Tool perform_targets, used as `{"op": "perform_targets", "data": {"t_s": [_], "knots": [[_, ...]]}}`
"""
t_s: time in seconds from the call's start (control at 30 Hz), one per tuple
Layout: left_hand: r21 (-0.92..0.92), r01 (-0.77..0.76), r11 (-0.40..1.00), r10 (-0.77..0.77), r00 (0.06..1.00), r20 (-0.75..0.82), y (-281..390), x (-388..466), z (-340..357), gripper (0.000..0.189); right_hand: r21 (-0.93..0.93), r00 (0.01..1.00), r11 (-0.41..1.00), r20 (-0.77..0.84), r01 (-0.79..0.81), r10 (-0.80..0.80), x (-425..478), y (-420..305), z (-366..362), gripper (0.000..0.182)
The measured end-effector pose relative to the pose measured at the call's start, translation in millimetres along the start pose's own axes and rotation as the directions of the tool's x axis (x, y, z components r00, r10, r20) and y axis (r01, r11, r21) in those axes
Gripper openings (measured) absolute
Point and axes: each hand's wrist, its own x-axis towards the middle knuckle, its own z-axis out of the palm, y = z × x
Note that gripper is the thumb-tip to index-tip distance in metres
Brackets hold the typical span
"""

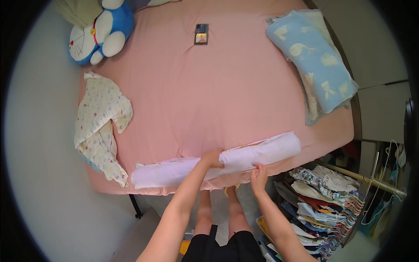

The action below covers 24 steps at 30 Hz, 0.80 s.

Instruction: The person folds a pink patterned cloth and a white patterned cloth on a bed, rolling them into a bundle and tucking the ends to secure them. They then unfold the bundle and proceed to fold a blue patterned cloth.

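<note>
A long roll of pale lilac cloth (pixel 262 151) lies slantwise along the front edge of the bed, its right end farther from me than its left. My left hand (pixel 212 159) reaches over the middle of the roll and grips it there; some of its fingers are hidden at the far side. To the right, my right hand (pixel 258 177) holds the roll's near side between fingers and thumb. Under the roll is the pink fitted sheet (pixel 209 95), slightly creased around my hands.
A patterned white cloth (pixel 101 108) lies crumpled at left, below a blue-and-white plush toy (pixel 98 36). A smartphone (pixel 201 34) rests toward the back. Folded blue blankets or towels (pixel 311 59) are at right. Clothes on hangers (pixel 320 209) crowd the lower right, beside a rail (pixel 370 180).
</note>
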Motion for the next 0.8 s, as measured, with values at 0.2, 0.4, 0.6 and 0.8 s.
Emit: {"op": "perform_targets", "data": {"t_s": [0.2, 0.4, 0.6, 0.8], "knots": [[0.104, -0.089, 0.991, 0.126, 0.894, -0.429, 94.1, -87.4, 20.9, 0.051, 0.705, 0.689, 0.284, 0.387, -0.649, 0.613, -15.3, -52.4, -13.1, 0.073], [0.297, -0.147, 0.944, 0.308, 0.719, -0.622, 151.5, -197.7, -34.9, 0.048, 0.909, 0.872, 0.24, 0.211, -0.341, 0.441, 10.3, -157.5, -29.1, 0.04], [0.154, -0.31, 0.938, 0.325, 0.637, -0.699, 164.2, -259.7, -118.3, 0.057, 0.935, 0.957, 0.206, 0.275, -0.289, 0.097, -4.7, -243.3, -123.8, 0.047], [-0.578, -0.594, 0.559, 0.07, 0.729, -0.681, 181.6, -292.9, -184.2, 0.072, 0.83, 0.893, 0.492, 0.403, -0.263, -0.202, -56.7, -301.0, -146.8, 0.058]]}}
